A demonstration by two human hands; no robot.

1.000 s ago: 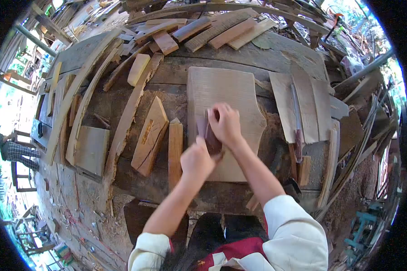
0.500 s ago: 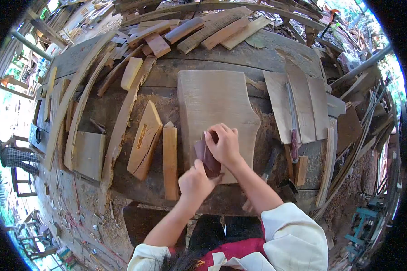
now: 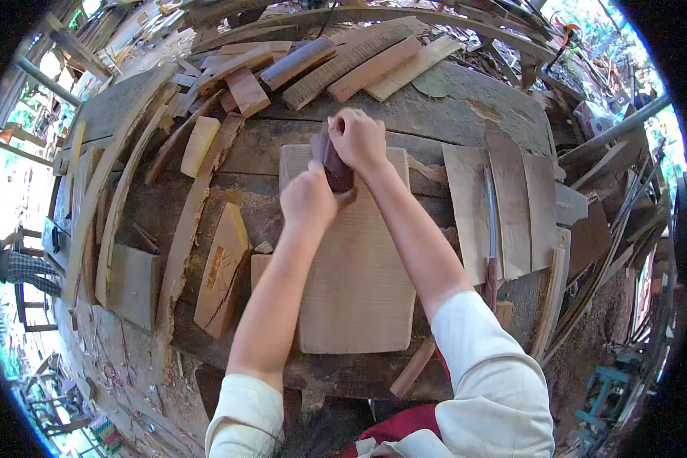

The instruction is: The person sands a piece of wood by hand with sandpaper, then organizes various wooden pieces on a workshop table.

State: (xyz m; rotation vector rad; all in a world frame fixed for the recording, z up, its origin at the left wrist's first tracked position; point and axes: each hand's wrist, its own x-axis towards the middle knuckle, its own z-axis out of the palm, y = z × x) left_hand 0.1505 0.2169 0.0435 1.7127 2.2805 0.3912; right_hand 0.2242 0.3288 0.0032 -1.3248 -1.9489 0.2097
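Observation:
A wide, pale wooden board (image 3: 356,282) lies flat on the workbench in front of me. Near its far end, a folded piece of dark reddish-brown sandpaper (image 3: 339,172) rests against the top face; whether a block sits inside it is hidden. My left hand (image 3: 308,200) is closed on the near left part of the sandpaper. Gripping its far right part is my right hand (image 3: 358,140), with the fingers curled. Both arms stretch forward over the board.
Left of the board lie a pointed wood block (image 3: 223,271) and long rough-edged strips (image 3: 187,237). Wood offcuts (image 3: 355,65) are piled at the back. On the right, a saw-like blade (image 3: 491,214) lies on brown flat sheets (image 3: 511,198). A person in checked trousers (image 3: 27,269) is far left.
Both hands have moved away from me with the sandpaper, from the board's near half to its far end. The board appears lower in the view and its near end now shows.

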